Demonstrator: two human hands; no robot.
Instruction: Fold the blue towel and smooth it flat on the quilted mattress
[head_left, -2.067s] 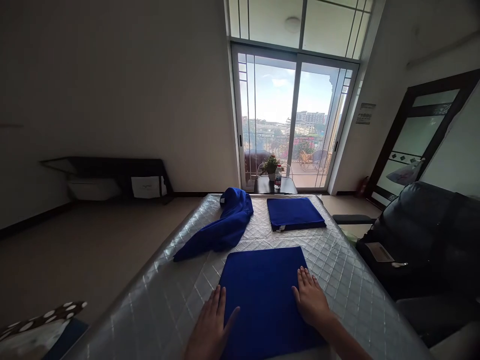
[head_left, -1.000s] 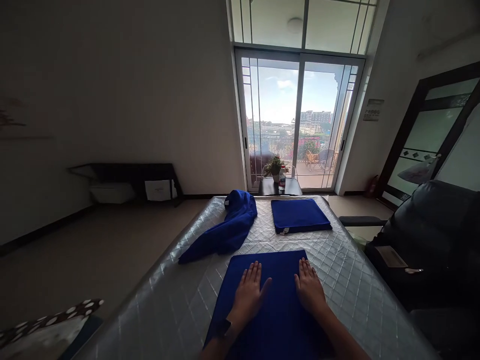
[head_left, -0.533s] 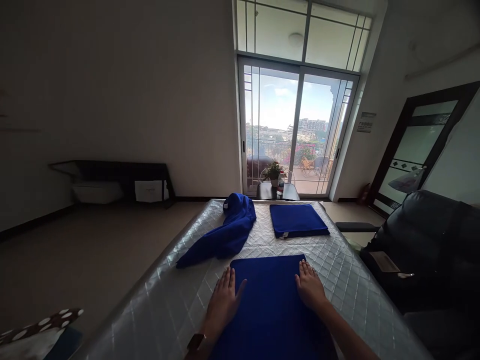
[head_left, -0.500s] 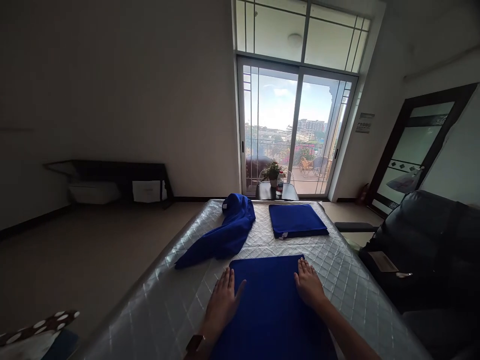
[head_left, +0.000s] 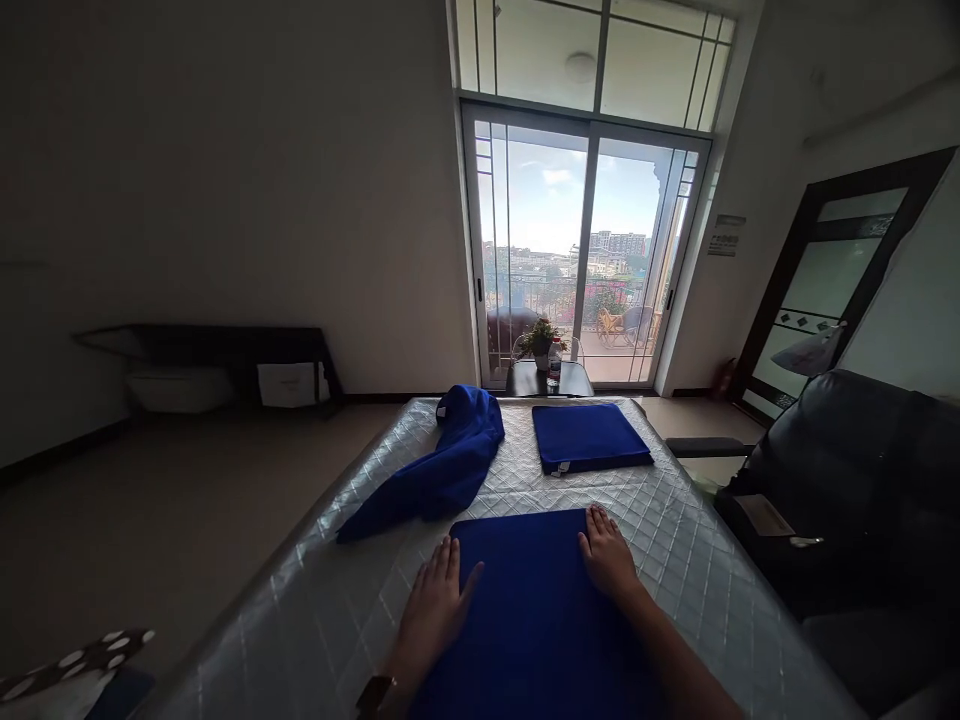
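A blue cloth (head_left: pixel 532 610) lies flat in front of me on the silvery quilted mattress (head_left: pixel 330 600); its near end runs out of view. My left hand (head_left: pixel 436 600) rests open along its left edge, thumb on the fabric. At the far right corner my right hand (head_left: pixel 606 552) lies open, fingers stretched over the edge. Beyond my hands, a folded blue cloth (head_left: pixel 591 436) with a small white tag sits at the right. To its left is a crumpled blue cloth (head_left: pixel 457 460), one end trailing toward me.
A black armchair (head_left: pixel 832 480) holding a flat brown item (head_left: pixel 763 515) stands close on the right. Past the mattress is a small dark table (head_left: pixel 564 380) with a potted plant (head_left: pixel 541 340) and a bottle (head_left: pixel 554 362). Polka-dot fabric (head_left: pixel 75 660) shows at lower left.
The view has shifted slightly. Both hands stay open on the edges of the flat blue cloth, and the other blue cloths lie as before.
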